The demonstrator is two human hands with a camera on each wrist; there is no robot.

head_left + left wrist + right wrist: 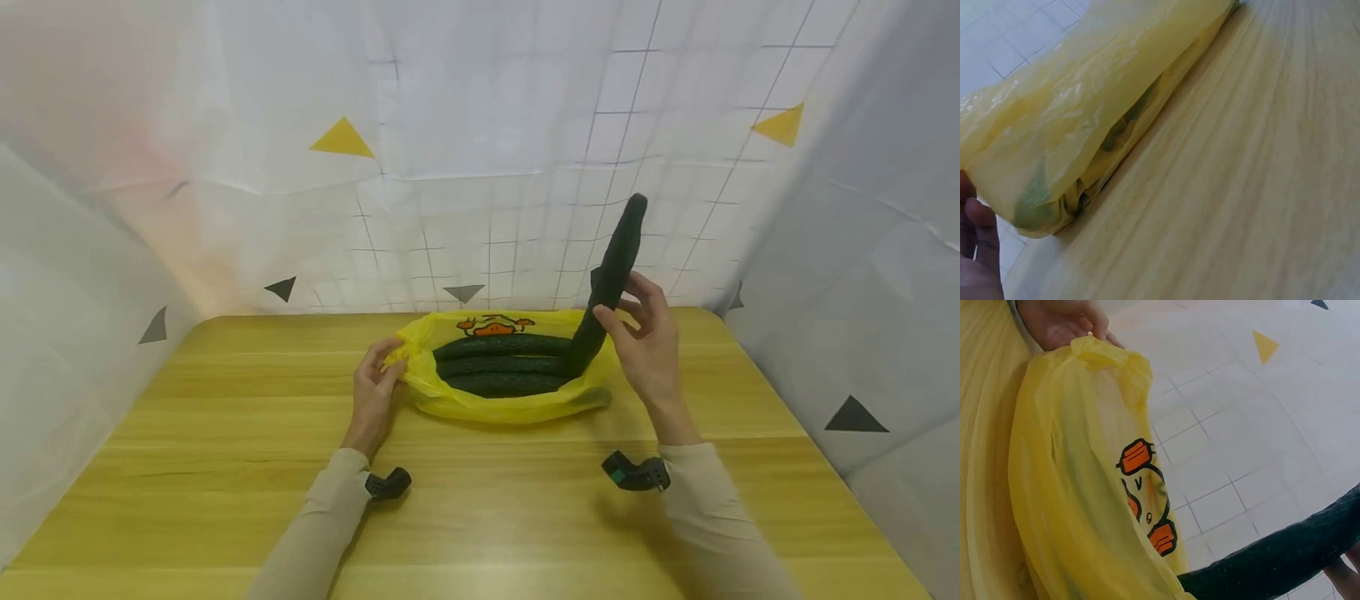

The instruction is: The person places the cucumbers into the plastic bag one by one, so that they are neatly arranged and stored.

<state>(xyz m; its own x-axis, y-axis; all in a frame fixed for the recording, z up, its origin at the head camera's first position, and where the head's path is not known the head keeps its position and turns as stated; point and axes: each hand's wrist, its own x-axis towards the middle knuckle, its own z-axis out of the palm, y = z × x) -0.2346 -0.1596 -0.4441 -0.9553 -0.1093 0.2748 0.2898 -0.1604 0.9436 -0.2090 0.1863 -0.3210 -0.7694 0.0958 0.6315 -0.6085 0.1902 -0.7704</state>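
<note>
A yellow plastic bag with a printed cartoon face lies on the table, its mouth spread open toward me. Inside it several dark green cucumbers lie side by side. My left hand pinches the bag's left edge. My right hand grips another cucumber around its middle. That cucumber stands steeply tilted, its lower end inside the bag's right side and its top well above the rim. In the right wrist view the same cucumber slants out of the bag; fingertips show at the right edge.
The bag rests toward the back of the wooden table. Behind it hangs a white sheet with grid lines and triangles, and similar sheets close off both sides. A black camera is strapped to each wrist.
</note>
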